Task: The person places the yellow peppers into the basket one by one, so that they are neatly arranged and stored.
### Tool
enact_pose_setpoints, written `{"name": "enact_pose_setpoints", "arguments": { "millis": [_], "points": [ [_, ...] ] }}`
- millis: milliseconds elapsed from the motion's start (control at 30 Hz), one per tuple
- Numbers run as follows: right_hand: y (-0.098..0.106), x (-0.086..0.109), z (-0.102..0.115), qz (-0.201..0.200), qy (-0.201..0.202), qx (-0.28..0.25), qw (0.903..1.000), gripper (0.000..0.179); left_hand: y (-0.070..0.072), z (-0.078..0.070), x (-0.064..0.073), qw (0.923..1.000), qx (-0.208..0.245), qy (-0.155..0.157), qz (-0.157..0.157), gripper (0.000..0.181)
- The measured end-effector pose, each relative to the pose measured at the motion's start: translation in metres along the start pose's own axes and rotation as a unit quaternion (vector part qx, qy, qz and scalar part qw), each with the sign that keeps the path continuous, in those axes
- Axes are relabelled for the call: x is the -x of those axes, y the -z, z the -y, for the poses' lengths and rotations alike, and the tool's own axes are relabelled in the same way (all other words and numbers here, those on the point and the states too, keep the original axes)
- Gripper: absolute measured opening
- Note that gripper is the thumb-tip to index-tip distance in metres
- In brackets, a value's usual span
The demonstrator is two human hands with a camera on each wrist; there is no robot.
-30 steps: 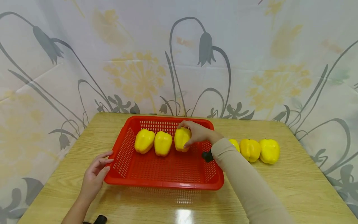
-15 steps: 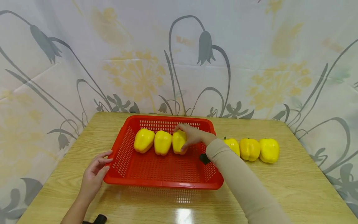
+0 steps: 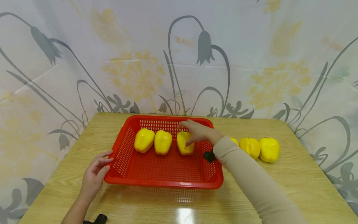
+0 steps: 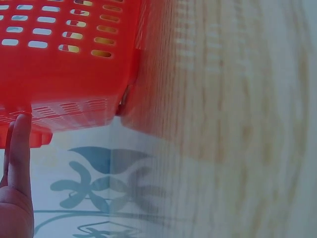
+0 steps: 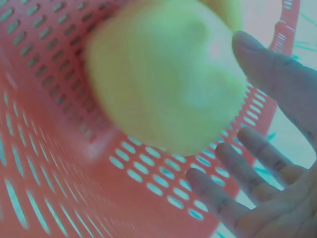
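Spanning the basket's (image 3: 162, 183) rightmost pepper (image 3: 182, 142) loosely, the right hand (image 3: 199, 132) has thumb and fingers well parted, gripping nothing; the left hand (image 3: 95, 171) touches the basket's left rim with relaxed fingers.

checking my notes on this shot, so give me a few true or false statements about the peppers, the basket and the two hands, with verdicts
1. Three blocky yellow bell peppers lie in the red perforated plastic basket. True.
2. The person's bare left hand is at the basket's left side. True.
3. The person's bare right hand is nearest the rightmost pepper in the basket. True.
4. Every pepper in view is in the basket. False: three more yellow peppers sit on the wood-grain table, right of the basket.
5. The left hand holds a pepper. False: its fingers are at the basket.
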State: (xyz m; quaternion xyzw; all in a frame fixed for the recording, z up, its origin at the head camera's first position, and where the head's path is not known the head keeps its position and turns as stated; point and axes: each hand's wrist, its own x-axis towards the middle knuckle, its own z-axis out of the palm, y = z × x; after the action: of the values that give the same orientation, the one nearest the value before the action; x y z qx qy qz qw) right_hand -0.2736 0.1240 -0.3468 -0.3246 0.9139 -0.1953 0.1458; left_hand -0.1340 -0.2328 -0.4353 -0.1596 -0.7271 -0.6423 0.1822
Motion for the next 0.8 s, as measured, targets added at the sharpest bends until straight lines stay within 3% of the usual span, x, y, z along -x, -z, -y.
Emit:
{"name": "enact_pose_setpoints", "arguments": {
  "millis": [400, 667, 800],
  "points": [
    [0.028, 0.019, 0.011, -0.090, 0.031, -0.039, 0.9947, 0.050, -0.001, -0.002, 0.000, 0.9999, -0.011, 0.004, -0.003, 0.016],
    [0.036, 0.039, 0.011, -0.148, 0.080, -0.040, 0.9849, 0.044, 0.000, -0.002, -0.001, 0.9999, -0.008, -0.009, 0.009, 0.016],
    [0.037, 0.050, 0.010, -0.159, 0.084, -0.047, 0.9826, 0.041, 0.000, -0.001, -0.001, 0.9998, -0.021, 0.002, 0.001, 0.016]
  ]
}}
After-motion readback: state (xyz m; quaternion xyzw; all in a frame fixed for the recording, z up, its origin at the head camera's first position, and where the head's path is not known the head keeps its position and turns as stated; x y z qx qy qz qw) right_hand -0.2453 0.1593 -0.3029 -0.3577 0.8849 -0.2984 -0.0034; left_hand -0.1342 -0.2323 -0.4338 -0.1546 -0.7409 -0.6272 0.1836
